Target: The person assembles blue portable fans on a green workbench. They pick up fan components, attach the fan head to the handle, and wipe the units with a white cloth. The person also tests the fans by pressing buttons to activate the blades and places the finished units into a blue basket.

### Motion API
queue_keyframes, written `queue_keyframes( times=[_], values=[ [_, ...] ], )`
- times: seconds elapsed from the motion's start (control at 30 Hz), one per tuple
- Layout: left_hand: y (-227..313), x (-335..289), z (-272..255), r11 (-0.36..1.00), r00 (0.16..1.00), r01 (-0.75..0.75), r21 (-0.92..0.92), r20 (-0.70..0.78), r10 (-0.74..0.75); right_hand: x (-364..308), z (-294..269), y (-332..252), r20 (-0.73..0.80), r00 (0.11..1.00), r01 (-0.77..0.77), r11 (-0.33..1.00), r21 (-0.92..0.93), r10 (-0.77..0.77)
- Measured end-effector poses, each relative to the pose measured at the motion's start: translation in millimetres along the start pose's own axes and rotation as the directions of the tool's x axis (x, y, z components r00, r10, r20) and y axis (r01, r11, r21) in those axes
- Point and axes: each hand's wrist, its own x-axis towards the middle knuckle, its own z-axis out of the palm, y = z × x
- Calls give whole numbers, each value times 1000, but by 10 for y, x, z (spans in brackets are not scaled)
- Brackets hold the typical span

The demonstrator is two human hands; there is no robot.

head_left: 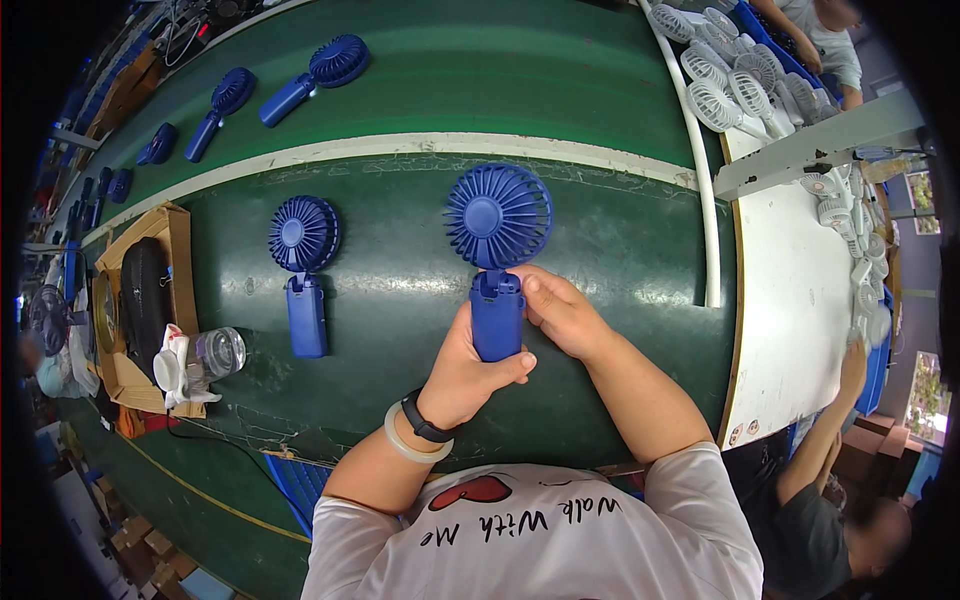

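Note:
A blue handheld fan (497,322) is held upright in front of me, its round caged head pointing away. My left hand (458,372) wraps around the handle from the left, thumb across its lower end. At the hinge between handle and head, my right hand (566,312) grips the fan from the right, its fingertips partly hidden behind it. A second blue handheld fan (305,318) lies on the green worktable (390,300) to the left, apart from both hands.
More blue fans (335,62) lie on the green belt (500,80) beyond a pale rail. At left stand a cardboard box (180,270) holding a black case and a clear jar (222,352). White fans (745,80) are heaped at right, by a white table (790,310) where other people work.

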Motion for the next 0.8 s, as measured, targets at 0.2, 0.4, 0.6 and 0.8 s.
queue_keyframes(
  times=[0.2,0.4,0.6,0.8],
  values=[
    [95,23,60,995,996,-27,96,-85,36,-1,40,-80,34,997,75,992,-102,-72],
    [27,18,16,987,994,-106,121,10,105,-2,56,-110,12,997,76,994,-73,-75],
    [48,-7,-9,997,996,-70,-21,49,71,-7,41,-105,7,996,85,995,-44,-85],
    [126,27,2,961,998,31,-275,54,-17,-19,58,-149,8,992,124,989,-81,-124]
  ],
)
